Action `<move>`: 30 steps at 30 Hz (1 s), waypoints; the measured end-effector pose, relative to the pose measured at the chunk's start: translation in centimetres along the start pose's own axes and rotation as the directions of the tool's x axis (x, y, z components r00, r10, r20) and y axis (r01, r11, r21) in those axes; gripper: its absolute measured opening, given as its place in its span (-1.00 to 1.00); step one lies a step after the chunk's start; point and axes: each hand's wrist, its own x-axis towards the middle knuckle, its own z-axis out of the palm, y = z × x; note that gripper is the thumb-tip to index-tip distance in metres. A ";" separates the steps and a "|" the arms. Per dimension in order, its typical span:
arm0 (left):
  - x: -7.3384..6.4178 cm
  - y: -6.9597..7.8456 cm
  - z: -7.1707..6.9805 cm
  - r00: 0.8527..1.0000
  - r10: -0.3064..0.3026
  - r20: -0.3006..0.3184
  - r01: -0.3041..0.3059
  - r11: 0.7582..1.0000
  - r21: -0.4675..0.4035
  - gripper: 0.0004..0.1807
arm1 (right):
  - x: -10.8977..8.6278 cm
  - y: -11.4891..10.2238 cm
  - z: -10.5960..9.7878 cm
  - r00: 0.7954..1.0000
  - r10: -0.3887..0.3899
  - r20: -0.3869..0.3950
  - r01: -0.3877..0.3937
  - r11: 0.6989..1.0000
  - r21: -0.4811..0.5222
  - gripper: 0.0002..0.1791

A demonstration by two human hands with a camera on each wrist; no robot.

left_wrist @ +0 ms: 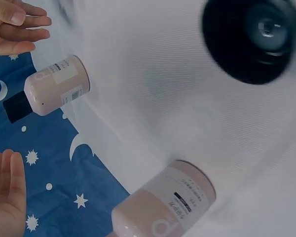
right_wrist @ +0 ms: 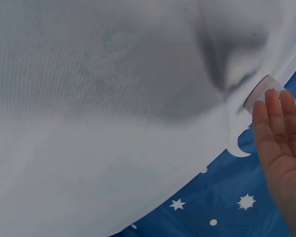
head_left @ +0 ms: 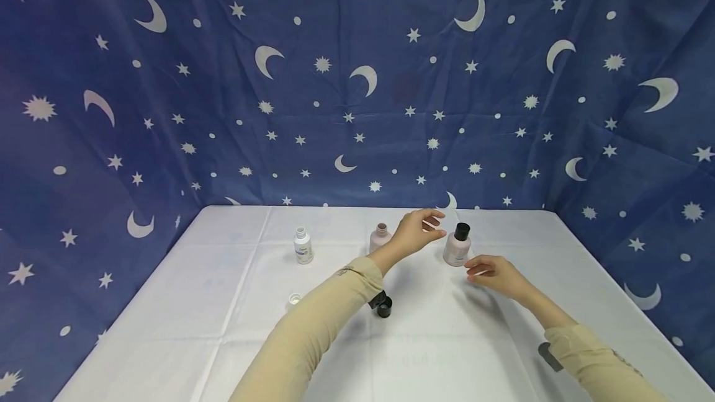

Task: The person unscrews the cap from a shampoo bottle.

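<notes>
Beyond my fingers, a table in white cloth [head_left: 424, 358] meets a blue curtain [head_left: 313, 79] of moons and stars. A black-capped pink bottle [head_left: 457, 251] stands upright between my left hand [head_left: 416, 233] and right hand [head_left: 497, 276], just beside my fingertips; whether the right ones touch, I cannot tell. My left thumb and fingers stand wide apart; my right fingers extend. My left wrist partly hides an uncapped pink bottle [head_left: 380, 237], my sleeve a white cap [head_left: 294, 298]. Nearer me, a black cap [head_left: 384, 308] appears blurred in the left wrist view.

Right grip [right_wrist: 283, 158], straight-fingered, before a pale bottle [right_wrist: 260, 92] on white cloth [right_wrist: 98, 128].
</notes>
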 end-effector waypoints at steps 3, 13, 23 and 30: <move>0.5 0.3 0.2 1.000 -0.002 -0.015 0.002 1.000 0.010 -0.61 | 0.1 0.3 -0.4 0.999 0.034 -0.019 -0.034 0.999 -0.019 -0.61; 2.0 1.0 0.9 1.000 -0.021 -0.007 0.021 0.997 0.075 -0.51 | 1.2 1.4 -0.9 0.989 0.122 -0.079 -0.127 0.991 -0.048 -0.53; 3.2 1.3 1.5 0.997 -0.054 0.051 0.050 0.995 0.088 -0.57 | 2.6 1.7 -1.7 0.975 0.172 -0.140 -0.180 0.982 -0.050 -0.45; 3.7 1.8 2.5 0.994 -0.056 0.095 0.044 0.991 0.124 -0.65 | 3.6 2.0 -1.6 0.981 0.166 -0.103 -0.162 0.986 0.049 -0.33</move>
